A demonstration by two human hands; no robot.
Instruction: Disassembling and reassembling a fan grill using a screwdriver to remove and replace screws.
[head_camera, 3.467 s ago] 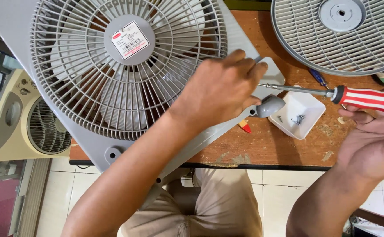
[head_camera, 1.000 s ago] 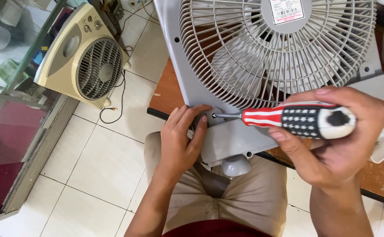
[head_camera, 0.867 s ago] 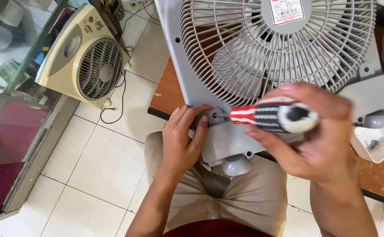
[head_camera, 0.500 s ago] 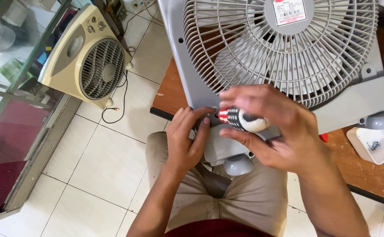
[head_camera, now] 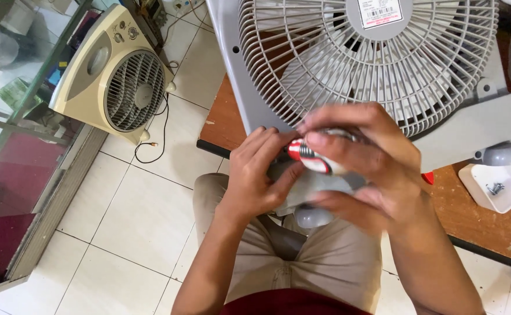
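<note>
Gripping screwdriver point(head_camera: 312, 158) between both hands at fan corner point(head_camera: 249, 111).

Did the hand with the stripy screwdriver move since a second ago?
Yes. The right hand slid left along the grey fan frame's bottom edge toward the left hand, with the screwdriver handle now mostly covered.

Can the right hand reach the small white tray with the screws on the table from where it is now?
Probably yes. The right hand holds the red-and-white screwdriver at the grey fan's corner; the white tray lies on that same side with bare wooden table between. The hand is occupied, though.
</note>
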